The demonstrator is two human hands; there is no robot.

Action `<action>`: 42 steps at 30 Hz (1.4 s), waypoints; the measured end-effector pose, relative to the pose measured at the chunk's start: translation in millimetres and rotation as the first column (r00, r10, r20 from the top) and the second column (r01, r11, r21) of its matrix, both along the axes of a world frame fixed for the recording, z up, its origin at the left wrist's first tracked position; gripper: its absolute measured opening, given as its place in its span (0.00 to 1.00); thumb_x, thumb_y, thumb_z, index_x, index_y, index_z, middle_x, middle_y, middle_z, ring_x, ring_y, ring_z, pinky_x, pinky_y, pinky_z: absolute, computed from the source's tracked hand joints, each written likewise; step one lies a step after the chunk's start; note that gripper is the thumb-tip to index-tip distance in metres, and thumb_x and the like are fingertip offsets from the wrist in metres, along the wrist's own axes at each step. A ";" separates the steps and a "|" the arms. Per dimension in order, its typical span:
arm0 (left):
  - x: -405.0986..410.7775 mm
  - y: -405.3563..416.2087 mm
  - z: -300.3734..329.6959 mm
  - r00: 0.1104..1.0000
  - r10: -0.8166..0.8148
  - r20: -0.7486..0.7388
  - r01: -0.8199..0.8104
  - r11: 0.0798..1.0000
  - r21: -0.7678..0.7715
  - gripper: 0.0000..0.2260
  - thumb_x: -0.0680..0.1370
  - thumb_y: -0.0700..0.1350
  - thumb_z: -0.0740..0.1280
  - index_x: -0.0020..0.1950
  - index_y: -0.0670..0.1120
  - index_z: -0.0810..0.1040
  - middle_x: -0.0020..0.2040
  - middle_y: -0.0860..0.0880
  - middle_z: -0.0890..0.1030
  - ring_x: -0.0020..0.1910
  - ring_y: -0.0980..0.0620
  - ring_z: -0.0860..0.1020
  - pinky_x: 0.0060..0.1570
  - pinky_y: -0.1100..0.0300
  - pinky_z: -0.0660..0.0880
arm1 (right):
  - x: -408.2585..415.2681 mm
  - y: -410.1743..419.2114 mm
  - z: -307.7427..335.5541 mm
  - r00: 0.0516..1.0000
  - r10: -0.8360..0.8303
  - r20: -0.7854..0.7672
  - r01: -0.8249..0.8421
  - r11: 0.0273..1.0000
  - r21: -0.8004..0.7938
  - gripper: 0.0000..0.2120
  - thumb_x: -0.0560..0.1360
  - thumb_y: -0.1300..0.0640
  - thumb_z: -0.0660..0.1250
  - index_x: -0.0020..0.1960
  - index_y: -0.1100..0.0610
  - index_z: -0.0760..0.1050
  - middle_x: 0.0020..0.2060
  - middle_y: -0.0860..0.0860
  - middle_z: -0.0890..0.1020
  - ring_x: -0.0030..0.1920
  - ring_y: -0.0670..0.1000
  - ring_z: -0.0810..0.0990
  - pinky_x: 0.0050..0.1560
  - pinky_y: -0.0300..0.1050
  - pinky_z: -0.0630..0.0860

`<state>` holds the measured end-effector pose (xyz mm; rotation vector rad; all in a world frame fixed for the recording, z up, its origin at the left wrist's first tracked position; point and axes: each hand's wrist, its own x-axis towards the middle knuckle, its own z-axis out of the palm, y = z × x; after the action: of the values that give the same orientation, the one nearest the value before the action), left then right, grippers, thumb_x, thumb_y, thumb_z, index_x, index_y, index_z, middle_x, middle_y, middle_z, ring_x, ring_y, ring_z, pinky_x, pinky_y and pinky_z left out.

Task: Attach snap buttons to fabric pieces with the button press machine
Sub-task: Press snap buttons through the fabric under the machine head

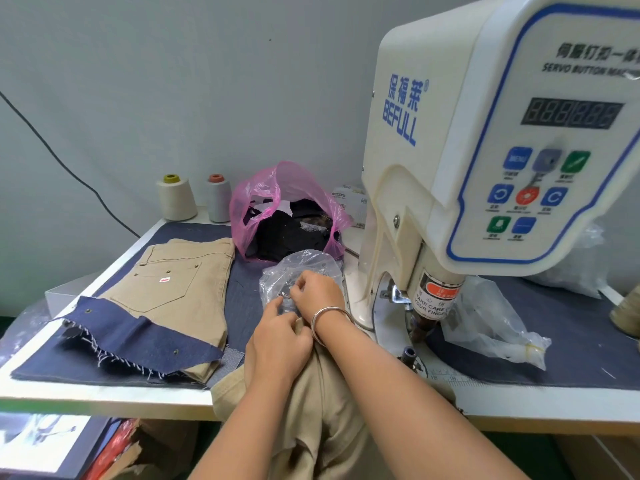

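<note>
While both hands pinch into the clear bag [298, 271], the right hand [317, 292] lies nearer the press [427, 317], left hand [280, 337] on tan cloth [325, 403].

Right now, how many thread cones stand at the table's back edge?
2: a cream cone with yellow core far left, a grey cone with pink core beside it. Others may hide behind the press machine.

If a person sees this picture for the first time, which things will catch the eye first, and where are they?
The big cream button press machine with its blue control panel fills the upper right. In the middle, both hands meet at a clear plastic bag of small metal parts: the right hand, with a bangle on its wrist, reaches in, and the left hand rests on tan fabric. Behind them a pink plastic bag stands out against the grey wall.
</note>
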<state>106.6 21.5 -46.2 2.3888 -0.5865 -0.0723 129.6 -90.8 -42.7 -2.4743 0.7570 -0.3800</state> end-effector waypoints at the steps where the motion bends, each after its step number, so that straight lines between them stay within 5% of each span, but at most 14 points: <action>1: 0.0 0.0 -0.1 1.000 0.001 0.002 -0.001 1.000 0.001 0.11 0.77 0.46 0.63 0.45 0.41 0.81 0.75 0.54 0.64 0.58 0.46 0.76 0.45 0.58 0.63 | -0.7 -0.7 -0.8 1.000 0.001 0.024 -0.002 0.999 0.040 0.07 0.76 0.54 0.61 0.48 0.55 0.76 0.45 0.53 0.82 0.47 0.54 0.78 0.45 0.44 0.70; 6: -0.7 0.6 -1.7 1.000 -0.004 0.013 0.004 1.000 0.005 0.10 0.76 0.47 0.63 0.44 0.43 0.80 0.73 0.55 0.65 0.56 0.46 0.76 0.44 0.58 0.65 | -2.4 -5.8 -4.9 0.989 0.049 0.140 -0.082 0.966 0.246 0.04 0.73 0.55 0.65 0.41 0.48 0.76 0.34 0.45 0.78 0.41 0.49 0.78 0.46 0.43 0.74; 11: 0.3 0.8 -2.6 1.000 -0.004 0.011 0.004 1.000 0.001 0.10 0.76 0.48 0.63 0.44 0.44 0.80 0.73 0.57 0.65 0.56 0.48 0.76 0.43 0.60 0.62 | -5.4 -6.2 -3.4 0.976 0.007 0.217 -0.094 0.916 0.391 0.03 0.75 0.55 0.66 0.43 0.53 0.77 0.31 0.46 0.76 0.36 0.48 0.76 0.42 0.42 0.74; 16: 0.5 2.3 -1.4 1.000 -0.024 -0.007 0.024 1.000 -0.001 0.12 0.78 0.50 0.62 0.47 0.44 0.81 0.72 0.57 0.65 0.57 0.48 0.76 0.47 0.58 0.68 | -55.3 18.8 29.9 0.892 -0.052 0.450 -0.260 0.754 0.603 0.06 0.76 0.62 0.66 0.40 0.55 0.75 0.28 0.47 0.75 0.30 0.44 0.73 0.36 0.39 0.71; 20: 0.6 1.9 -3.8 0.999 -0.022 0.023 0.022 1.000 -0.014 0.11 0.77 0.49 0.63 0.44 0.43 0.80 0.70 0.56 0.67 0.55 0.48 0.77 0.44 0.58 0.65 | -165.1 36.9 43.5 0.830 0.137 0.540 -0.453 0.730 0.511 0.03 0.71 0.53 0.68 0.39 0.47 0.78 0.26 0.47 0.77 0.28 0.42 0.74 0.33 0.35 0.71; 24: 1.5 1.8 -6.9 0.998 -0.012 0.061 0.014 0.999 -0.030 0.10 0.76 0.49 0.64 0.37 0.46 0.76 0.66 0.55 0.70 0.49 0.46 0.76 0.43 0.57 0.66 | -236.5 5.2 48.6 0.912 0.045 0.408 -0.240 0.865 0.441 0.07 0.73 0.56 0.70 0.38 0.48 0.80 0.25 0.49 0.76 0.28 0.43 0.73 0.33 0.35 0.70; 27: 3.2 2.9 -9.3 0.997 -0.005 0.076 0.007 0.999 -0.035 0.11 0.76 0.49 0.65 0.34 0.48 0.74 0.62 0.54 0.71 0.47 0.46 0.76 0.43 0.55 0.69 | -239.3 -24.0 56.9 0.942 0.011 0.337 -0.112 0.954 0.280 0.08 0.74 0.62 0.69 0.38 0.52 0.79 0.25 0.47 0.77 0.27 0.42 0.73 0.34 0.35 0.72; 31: 1.3 3.1 -11.1 0.995 -0.004 0.098 0.010 0.998 -0.062 0.12 0.76 0.49 0.65 0.34 0.49 0.72 0.59 0.54 0.71 0.45 0.46 0.75 0.42 0.55 0.69 | -225.9 -39.9 57.4 0.980 0.113 0.166 -0.121 0.992 0.039 0.09 0.75 0.58 0.69 0.39 0.46 0.76 0.31 0.47 0.80 0.32 0.47 0.78 0.40 0.42 0.76; 35: 2.3 3.4 -10.2 0.996 -0.012 0.093 0.018 0.998 -0.055 0.11 0.76 0.49 0.65 0.35 0.47 0.73 0.59 0.53 0.70 0.46 0.47 0.75 0.42 0.55 0.70 | -215.2 -40.3 53.2 0.986 0.116 0.119 -0.115 0.993 -0.017 0.14 0.75 0.55 0.69 0.34 0.42 0.70 0.32 0.49 0.79 0.36 0.49 0.78 0.44 0.45 0.76; 37: 2.8 3.1 -10.5 0.996 -0.021 0.090 0.026 0.998 -0.055 0.11 0.77 0.49 0.65 0.36 0.48 0.73 0.59 0.53 0.70 0.46 0.47 0.75 0.42 0.55 0.69 | -213.7 -42.1 53.0 0.988 0.117 0.100 -0.116 0.993 -0.013 0.05 0.74 0.54 0.69 0.40 0.50 0.78 0.34 0.50 0.81 0.37 0.49 0.79 0.46 0.45 0.77; 42: 4.3 2.9 -11.8 0.997 -0.024 0.078 0.027 0.999 -0.039 0.10 0.77 0.50 0.64 0.36 0.50 0.73 0.60 0.54 0.70 0.47 0.48 0.75 0.43 0.56 0.68 | -213.8 -42.8 54.1 0.986 0.139 0.089 -0.134 0.989 -0.062 0.07 0.74 0.54 0.70 0.47 0.57 0.81 0.27 0.39 0.73 0.32 0.39 0.73 0.42 0.38 0.72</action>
<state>110.9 24.4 -58.0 2.3539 -0.6494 0.0212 -84.2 -133.6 11.4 -2.5239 0.5418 -0.4676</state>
